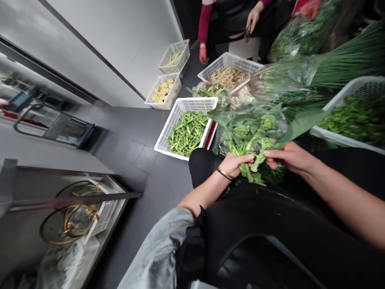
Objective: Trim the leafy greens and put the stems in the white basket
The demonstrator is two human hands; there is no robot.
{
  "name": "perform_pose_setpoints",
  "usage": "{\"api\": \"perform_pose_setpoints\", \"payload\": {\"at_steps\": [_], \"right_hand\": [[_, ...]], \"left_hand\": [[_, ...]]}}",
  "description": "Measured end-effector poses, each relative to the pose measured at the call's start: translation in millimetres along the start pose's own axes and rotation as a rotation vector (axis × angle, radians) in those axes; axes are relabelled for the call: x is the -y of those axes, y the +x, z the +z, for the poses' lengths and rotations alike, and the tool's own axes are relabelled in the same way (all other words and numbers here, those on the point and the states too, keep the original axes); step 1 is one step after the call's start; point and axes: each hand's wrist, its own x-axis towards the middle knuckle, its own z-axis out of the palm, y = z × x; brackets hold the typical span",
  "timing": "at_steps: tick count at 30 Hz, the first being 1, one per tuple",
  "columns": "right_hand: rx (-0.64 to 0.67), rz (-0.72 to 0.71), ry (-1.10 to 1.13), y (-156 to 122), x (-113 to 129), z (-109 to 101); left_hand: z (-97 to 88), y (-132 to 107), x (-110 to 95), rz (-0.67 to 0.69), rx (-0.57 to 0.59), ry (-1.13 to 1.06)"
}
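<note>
"Where is the bunch of greens (pixel 251 132) at the moment?"

"Over the person's lap, half out of its clear plastic bag. The left hand (pixel 236 163) has its fingers closed round the stems at the bottom. The right hand (pixel 287 156) has its fingers pinched on a stalk of the same bunch, just beside the left."

"How much looks done?"

"The white basket (pixel 167 132) on the floor by the knee holds a good layer of loose green stalks, though it isn't filled to the rim. I'd judge a fair share is through."

"And what's left?"

"Plenty, I'd say. This bunch is whole in the hands, and a long bundle of chives (pixel 331 68) lies wrapped in plastic. Another basket (pixel 343 90) on the right carries more greens. A co-worker's red sleeve (pixel 204 20) shows beyond the basket of pale shreds (pixel 210 71), well apart from these hands."
</note>
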Motion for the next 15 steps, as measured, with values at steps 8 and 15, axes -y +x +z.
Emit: {"api": "perform_pose_setpoints", "payload": {"at_steps": [8, 15], "right_hand": [[-0.057, -0.062, 0.208, 13.9, 35.2, 16.9], [-0.214, -0.166, 0.376, 8.2, 45.3, -6.6]], "left_hand": [[-0.5, -13.4, -16.2, 0.056, -0.011, -0.192], [-13.3, -19.7, -41.9, 0.207, -0.075, -0.163]]}}
